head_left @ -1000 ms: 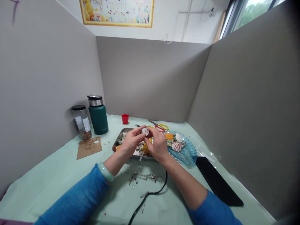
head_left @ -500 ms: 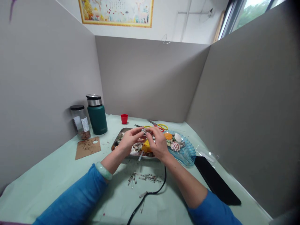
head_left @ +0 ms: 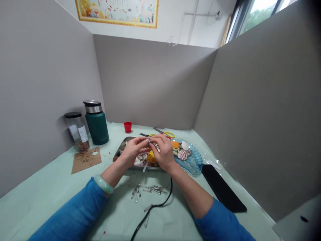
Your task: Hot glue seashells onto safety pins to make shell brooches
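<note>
My left hand and my right hand meet above a metal tray of shells. Both have their fingertips pinched together around a small silvery piece, mostly covered by the fingers, so its kind is unclear. Just below the right hand lies a yellow tool with a white stick poking out of it, like a glue gun; the hand hides part of it. On the cloth nearer me are several small silver pins, resembling safety pins.
A blue shell-shaped dish with shells stands right of the tray. Behind are scissors and a red cup. At left are a green bottle, a jar and cardboard. A black cord crosses the front; a black slab lies right.
The whole view has shifted, so everything sits slightly further left. My two hands keep their pinch above the tray, with the silvery piece now more hidden between the fingers.
</note>
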The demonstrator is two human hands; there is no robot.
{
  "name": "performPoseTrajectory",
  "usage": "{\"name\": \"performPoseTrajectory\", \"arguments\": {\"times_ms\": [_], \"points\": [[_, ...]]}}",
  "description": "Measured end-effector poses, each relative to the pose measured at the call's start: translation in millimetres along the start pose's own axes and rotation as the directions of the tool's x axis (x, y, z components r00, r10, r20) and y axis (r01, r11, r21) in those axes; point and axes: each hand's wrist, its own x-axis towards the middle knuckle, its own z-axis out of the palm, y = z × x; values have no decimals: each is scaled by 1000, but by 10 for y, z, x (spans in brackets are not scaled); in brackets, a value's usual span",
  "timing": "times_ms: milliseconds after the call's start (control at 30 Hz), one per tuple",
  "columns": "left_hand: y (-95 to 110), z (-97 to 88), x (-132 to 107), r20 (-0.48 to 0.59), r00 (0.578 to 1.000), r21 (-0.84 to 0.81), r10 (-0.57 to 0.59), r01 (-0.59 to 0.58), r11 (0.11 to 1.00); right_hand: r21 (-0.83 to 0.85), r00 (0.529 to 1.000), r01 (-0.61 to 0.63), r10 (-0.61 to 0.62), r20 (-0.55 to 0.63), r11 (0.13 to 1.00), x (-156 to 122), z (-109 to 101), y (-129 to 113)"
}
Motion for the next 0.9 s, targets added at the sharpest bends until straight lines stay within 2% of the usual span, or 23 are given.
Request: {"name": "performPoseTrajectory", "arguments": {"times_ms": [467,667,900], "points": [[33,51,-25,2,1000,-91,22,-22,996,56,999,-4,7,-54,998,-18,49,-1],[33,62,-26,34,999,-147,13,-8,989,79,988,-146,150,-42,986,-29,86,11],[23,45,-36,70,997,-80,-29,34,996,58,986,-164,164,5,985,-12,65,1]]}}
